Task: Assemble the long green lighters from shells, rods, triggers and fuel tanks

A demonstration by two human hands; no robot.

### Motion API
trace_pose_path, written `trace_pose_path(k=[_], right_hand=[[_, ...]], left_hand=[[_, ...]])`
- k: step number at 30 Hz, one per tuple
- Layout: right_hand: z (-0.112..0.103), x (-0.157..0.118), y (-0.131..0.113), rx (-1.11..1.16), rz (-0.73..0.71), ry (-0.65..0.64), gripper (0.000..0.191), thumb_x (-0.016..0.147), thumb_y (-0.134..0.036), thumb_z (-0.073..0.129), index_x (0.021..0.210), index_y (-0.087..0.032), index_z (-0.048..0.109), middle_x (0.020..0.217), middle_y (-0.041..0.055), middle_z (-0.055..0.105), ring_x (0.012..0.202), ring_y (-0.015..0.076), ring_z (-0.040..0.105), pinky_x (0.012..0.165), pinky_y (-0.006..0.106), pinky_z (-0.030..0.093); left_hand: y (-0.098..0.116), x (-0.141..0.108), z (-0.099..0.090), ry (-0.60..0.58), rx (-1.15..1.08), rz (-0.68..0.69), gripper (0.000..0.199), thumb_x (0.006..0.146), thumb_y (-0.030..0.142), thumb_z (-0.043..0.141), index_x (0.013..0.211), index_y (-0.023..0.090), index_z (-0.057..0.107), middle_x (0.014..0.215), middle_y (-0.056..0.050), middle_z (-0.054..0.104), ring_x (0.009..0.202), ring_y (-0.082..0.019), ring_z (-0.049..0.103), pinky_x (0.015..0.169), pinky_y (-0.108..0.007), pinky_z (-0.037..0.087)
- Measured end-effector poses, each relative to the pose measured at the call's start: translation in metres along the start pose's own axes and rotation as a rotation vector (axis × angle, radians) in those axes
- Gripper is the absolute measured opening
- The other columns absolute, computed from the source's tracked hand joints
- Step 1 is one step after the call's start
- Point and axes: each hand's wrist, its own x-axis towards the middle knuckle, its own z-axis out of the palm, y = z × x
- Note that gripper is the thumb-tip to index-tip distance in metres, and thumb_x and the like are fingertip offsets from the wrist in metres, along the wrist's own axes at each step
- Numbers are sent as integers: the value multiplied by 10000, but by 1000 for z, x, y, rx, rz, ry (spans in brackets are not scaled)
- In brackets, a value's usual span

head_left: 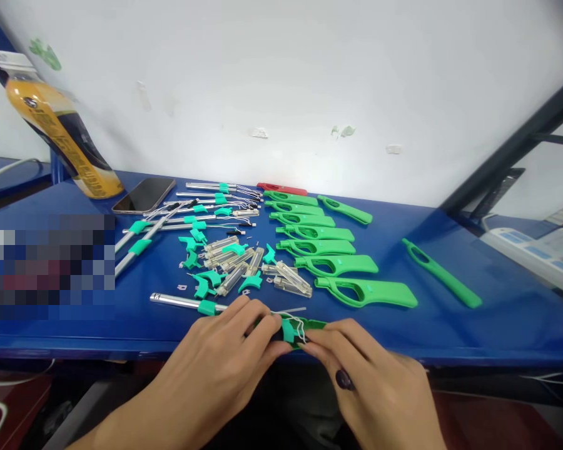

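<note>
Near the table's front edge, my left hand (pixel 234 353) is closed around a green lighter casing (pixel 315 324), which it partly hides. A metal lighter tube (pixel 176 300) with a teal clip (pixel 207 307) sticks out left of the fingers. At the casing's right part sit a teal trigger (pixel 288 330) and looped white wires (pixel 300 326). My right hand (pixel 375 375) pinches at the casing's right end, beside the wires; its fingertips hide what they grip. A dark rounded handle end (pixel 344 379) shows against the right palm; the rest of it is hidden.
Behind the hands lie clear fuel tanks (pixel 234 278), loose teal triggers (pixel 251 282) and wired metal tubes (pixel 192 219). Several green casings (pixel 366 292) and a red casing (pixel 281 189) lie rightward. A phone (pixel 145 195) and bottle (pixel 70 131) are at left, a white device (pixel 539 256) at right.
</note>
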Motion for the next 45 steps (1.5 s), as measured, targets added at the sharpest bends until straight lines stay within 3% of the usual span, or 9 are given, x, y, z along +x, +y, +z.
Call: trace_pose_path(k=[8,15,26,36,45], right_hand=[[7,-1,-3,142,76,109,184,1132,-241,567,1026,-232,718,926,5,793,697,135,778,637,215,543],[8,0,-3,167,87,111,137,1123,-249,600,1032,-234,702,913,3,780,700,129,766,646,207,537],[5,1,-1,120,73,65,271,1139,-408,568,969,-231,683,834,-20,734,616,116,731,573,234,478],[5,7,-3,48,-25,86,206,1139,-235,568,974,-196,686,873,9,770,621,118,742,561,235,482],[9,8,-5,111,-15,174,178,1130,-210,588,984,-200,691,861,4,766,640,106,740,620,201,511]], left_hand=[[1,2,-1,-32,-10,-31,235,1173,309,393,1124,221,606,967,-40,738,837,-253,731,572,-352,523],[-1,-3,0,-39,-34,-41,182,1167,296,408,1206,231,574,1026,-47,743,898,-263,733,599,-355,521],[-2,0,3,-12,-26,-43,158,1149,254,413,1172,216,564,1000,-59,735,865,-269,731,584,-359,521],[-2,-2,4,16,-37,-39,133,1136,248,442,1199,206,552,997,-67,741,867,-277,733,602,-360,526],[-3,-1,8,18,-92,-49,121,1119,225,476,1209,199,552,966,-42,700,858,-256,704,681,-365,558]])
